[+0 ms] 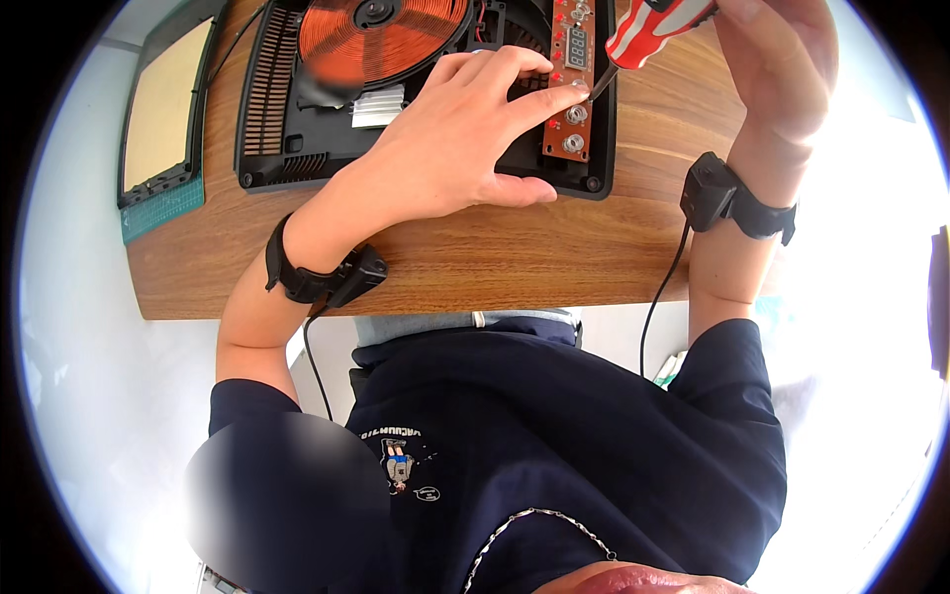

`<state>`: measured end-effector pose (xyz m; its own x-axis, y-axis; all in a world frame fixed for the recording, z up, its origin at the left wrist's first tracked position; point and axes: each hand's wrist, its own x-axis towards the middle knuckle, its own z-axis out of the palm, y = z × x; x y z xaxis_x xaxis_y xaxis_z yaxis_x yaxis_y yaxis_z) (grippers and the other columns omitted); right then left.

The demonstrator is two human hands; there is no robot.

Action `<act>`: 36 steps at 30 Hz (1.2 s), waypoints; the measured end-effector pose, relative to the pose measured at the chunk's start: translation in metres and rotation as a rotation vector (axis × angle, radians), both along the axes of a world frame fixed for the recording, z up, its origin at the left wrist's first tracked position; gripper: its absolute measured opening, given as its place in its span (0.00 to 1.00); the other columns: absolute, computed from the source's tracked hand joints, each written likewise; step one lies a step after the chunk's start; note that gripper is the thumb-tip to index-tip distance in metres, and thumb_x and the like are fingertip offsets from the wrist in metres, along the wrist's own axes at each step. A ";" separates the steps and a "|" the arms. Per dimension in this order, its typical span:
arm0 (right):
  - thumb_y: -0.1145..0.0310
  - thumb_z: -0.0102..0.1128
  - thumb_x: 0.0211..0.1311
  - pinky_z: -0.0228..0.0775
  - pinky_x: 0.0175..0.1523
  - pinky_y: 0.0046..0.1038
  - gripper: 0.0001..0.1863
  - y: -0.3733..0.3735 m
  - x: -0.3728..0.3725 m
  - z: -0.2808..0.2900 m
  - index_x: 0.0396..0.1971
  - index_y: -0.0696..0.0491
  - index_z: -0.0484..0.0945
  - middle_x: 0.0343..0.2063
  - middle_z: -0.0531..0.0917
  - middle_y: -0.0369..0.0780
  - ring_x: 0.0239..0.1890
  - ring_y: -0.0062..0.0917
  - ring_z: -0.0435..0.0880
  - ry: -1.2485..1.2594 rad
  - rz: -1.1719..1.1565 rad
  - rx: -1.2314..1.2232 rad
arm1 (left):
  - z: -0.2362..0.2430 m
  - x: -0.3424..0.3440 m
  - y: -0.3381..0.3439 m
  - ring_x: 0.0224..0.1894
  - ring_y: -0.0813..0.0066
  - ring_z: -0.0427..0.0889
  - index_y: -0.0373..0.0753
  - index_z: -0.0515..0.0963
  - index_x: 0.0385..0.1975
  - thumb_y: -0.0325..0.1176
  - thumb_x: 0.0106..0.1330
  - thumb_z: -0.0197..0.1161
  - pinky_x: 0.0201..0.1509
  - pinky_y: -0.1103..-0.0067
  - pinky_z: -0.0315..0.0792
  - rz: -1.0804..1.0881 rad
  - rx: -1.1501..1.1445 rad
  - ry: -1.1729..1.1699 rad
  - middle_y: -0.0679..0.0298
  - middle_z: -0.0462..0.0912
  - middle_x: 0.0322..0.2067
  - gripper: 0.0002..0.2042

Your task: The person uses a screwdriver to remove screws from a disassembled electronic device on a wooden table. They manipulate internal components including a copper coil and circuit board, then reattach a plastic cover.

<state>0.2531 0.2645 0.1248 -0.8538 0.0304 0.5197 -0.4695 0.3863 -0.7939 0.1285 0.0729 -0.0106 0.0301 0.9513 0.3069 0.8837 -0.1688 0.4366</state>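
Note:
An opened induction cooker's black housing [317, 178] lies on the wooden table, its copper coil [381, 40] exposed. Along the housing's right side runs a brown control board [564, 147] with a small display and clear round buttons. My left hand [445, 139] reaches over the housing, fingers apart; its index fingertip touches the board beside the screwdriver tip. My right hand [777, 74] grips a red and white screwdriver [658, 30], whose metal shaft slants down to the board's right edge. The handle's upper end is partly out of view.
At the far left a cream panel in a black frame [163, 109] rests on a green cutting mat [163, 213]. A silver heat sink [378, 107] sits near the coil. Black bands with cables [678, 267] circle both wrists. The table's near edge curves before my body.

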 end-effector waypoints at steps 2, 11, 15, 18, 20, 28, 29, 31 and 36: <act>0.56 0.69 0.57 0.77 0.57 0.28 0.34 0.004 -0.011 -0.021 0.60 0.59 0.75 0.43 0.84 0.42 0.50 0.26 0.84 0.155 -0.133 0.152 | 0.001 0.000 0.000 0.64 0.53 0.68 0.52 0.69 0.71 0.48 0.54 0.77 0.71 0.61 0.60 -0.002 0.006 0.002 0.61 0.66 0.66 0.41; 0.68 0.72 0.58 0.77 0.56 0.26 0.28 0.027 -0.011 -0.020 0.57 0.58 0.75 0.44 0.83 0.40 0.49 0.23 0.84 0.113 0.087 0.108 | -0.001 0.000 -0.001 0.65 0.53 0.68 0.52 0.69 0.71 0.51 0.55 0.76 0.71 0.60 0.60 -0.003 0.010 0.016 0.60 0.66 0.66 0.41; 0.70 0.70 0.60 0.79 0.52 0.25 0.27 0.027 -0.017 -0.038 0.59 0.58 0.74 0.42 0.84 0.40 0.46 0.23 0.85 0.284 -0.041 0.184 | -0.001 0.000 0.001 0.65 0.53 0.68 0.52 0.69 0.71 0.51 0.55 0.76 0.71 0.60 0.60 -0.007 0.012 0.020 0.60 0.66 0.66 0.41; 0.65 0.67 0.62 0.81 0.52 0.27 0.28 0.035 -0.017 -0.028 0.60 0.59 0.73 0.41 0.85 0.43 0.47 0.26 0.87 0.185 -0.029 0.181 | -0.001 0.000 0.000 0.65 0.53 0.68 0.52 0.69 0.72 0.51 0.55 0.76 0.71 0.60 0.60 -0.002 0.006 0.020 0.60 0.66 0.66 0.41; 0.64 0.67 0.62 0.82 0.52 0.28 0.29 0.024 -0.013 -0.019 0.62 0.59 0.72 0.41 0.86 0.44 0.47 0.28 0.87 0.139 -0.041 0.164 | -0.001 0.000 0.000 0.65 0.53 0.68 0.52 0.69 0.72 0.51 0.55 0.76 0.71 0.60 0.60 0.002 0.005 0.022 0.60 0.66 0.66 0.41; 0.66 0.60 0.56 0.84 0.51 0.28 0.38 0.022 -0.011 -0.028 0.69 0.63 0.66 0.41 0.87 0.47 0.45 0.31 0.88 0.173 -0.095 -0.016 | 0.000 0.000 0.000 0.65 0.53 0.68 0.52 0.69 0.72 0.51 0.56 0.76 0.71 0.60 0.60 -0.008 0.009 0.023 0.60 0.66 0.66 0.41; 0.67 0.59 0.56 0.84 0.50 0.28 0.39 0.020 -0.011 -0.027 0.69 0.63 0.65 0.41 0.87 0.47 0.45 0.31 0.88 0.170 -0.121 0.029 | 0.000 0.000 0.000 0.65 0.53 0.68 0.52 0.69 0.71 0.51 0.56 0.76 0.71 0.60 0.60 -0.007 0.011 0.023 0.60 0.66 0.66 0.41; 0.67 0.59 0.56 0.84 0.50 0.28 0.39 0.011 -0.010 -0.020 0.69 0.63 0.65 0.40 0.87 0.48 0.45 0.32 0.88 0.160 -0.200 0.162 | -0.001 -0.001 0.000 0.65 0.53 0.68 0.52 0.69 0.71 0.51 0.56 0.76 0.71 0.60 0.60 -0.006 0.008 0.016 0.60 0.66 0.66 0.41; 0.66 0.59 0.57 0.84 0.49 0.28 0.40 0.021 -0.010 -0.025 0.70 0.64 0.63 0.40 0.87 0.49 0.44 0.32 0.88 0.194 -0.191 0.111 | -0.001 0.000 0.000 0.65 0.53 0.68 0.52 0.69 0.71 0.51 0.56 0.76 0.71 0.60 0.60 0.000 0.003 0.015 0.60 0.66 0.66 0.41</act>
